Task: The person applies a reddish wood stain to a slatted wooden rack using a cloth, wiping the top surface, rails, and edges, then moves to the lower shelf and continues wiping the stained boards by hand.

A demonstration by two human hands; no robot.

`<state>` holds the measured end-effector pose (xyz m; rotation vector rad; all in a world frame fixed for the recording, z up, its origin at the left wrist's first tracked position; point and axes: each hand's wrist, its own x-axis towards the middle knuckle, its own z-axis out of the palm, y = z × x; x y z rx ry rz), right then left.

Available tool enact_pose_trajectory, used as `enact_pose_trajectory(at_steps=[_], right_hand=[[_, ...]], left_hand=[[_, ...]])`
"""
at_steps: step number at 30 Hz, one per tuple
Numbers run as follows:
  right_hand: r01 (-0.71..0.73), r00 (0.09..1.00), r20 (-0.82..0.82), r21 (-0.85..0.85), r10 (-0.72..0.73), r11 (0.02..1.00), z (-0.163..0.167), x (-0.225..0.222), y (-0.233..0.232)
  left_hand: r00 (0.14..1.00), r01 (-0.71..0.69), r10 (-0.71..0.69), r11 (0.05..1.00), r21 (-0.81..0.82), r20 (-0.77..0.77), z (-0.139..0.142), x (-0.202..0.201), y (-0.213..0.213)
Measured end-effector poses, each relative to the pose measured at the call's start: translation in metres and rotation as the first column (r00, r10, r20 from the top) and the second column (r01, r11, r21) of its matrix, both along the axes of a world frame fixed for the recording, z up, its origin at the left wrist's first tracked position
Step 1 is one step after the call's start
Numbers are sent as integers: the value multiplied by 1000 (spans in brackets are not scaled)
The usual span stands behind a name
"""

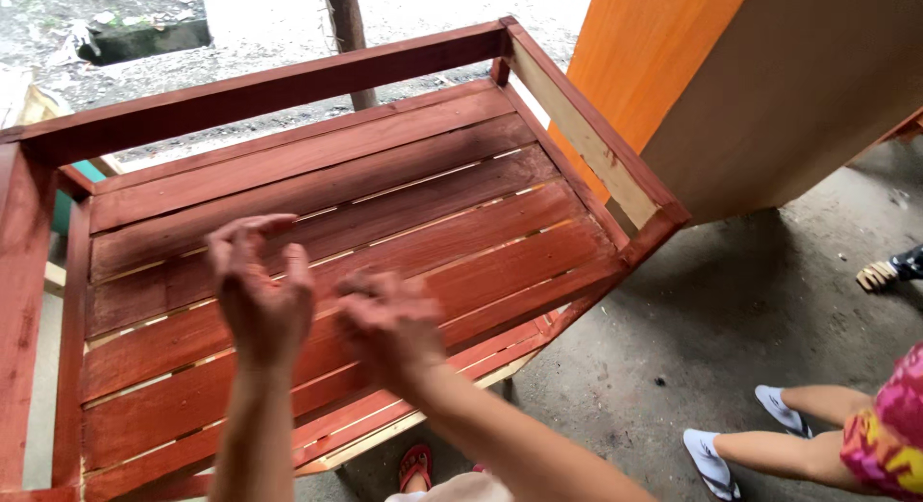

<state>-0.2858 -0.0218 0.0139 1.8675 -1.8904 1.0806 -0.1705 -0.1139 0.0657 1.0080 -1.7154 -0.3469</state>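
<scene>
Fingers of the left hand (258, 292) curl loosely, tips bent inward, holding nothing; those of the right hand (389, 327) are blurred and half bent, also without anything in them. Both hands hover close together, above the slatted seat of a red-stained wooden bench (317, 223), which fills the view from nine to two o'clock. At two o'clock stands an orange cabinet (663, 60). At four o'clock, another person's feet in white slippers (711, 459) rest on the concrete floor (731, 319).

Reddish-brown stained bench (317, 204), orange board (654, 50)
</scene>
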Motion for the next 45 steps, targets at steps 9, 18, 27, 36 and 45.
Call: enact_pose_trajectory(at_steps=[9,18,27,36,45], right_hand=[[-422,732,537,-128,420,898,27,-102,-73],[386,833,-430,-2,-349,922,4,-298,-115],[512,748,-478,-26,-461,859,-38,-316,-120],[428,885,-199,-13,-422,904,-32,-194,-138],[225,961,-160,-8,-224,974,-27,33,-185]], left_hand=[[975,-221,213,963,155,64,19,60,-4],[999,-4,1,996,91,33,11,-2,-31],[997,45,-51,993,107,54,10,-5,-48],[998,28,-35,989,147,49,-11,24,-59],[993,-120,122,975,187,2,-10,87,-67]])
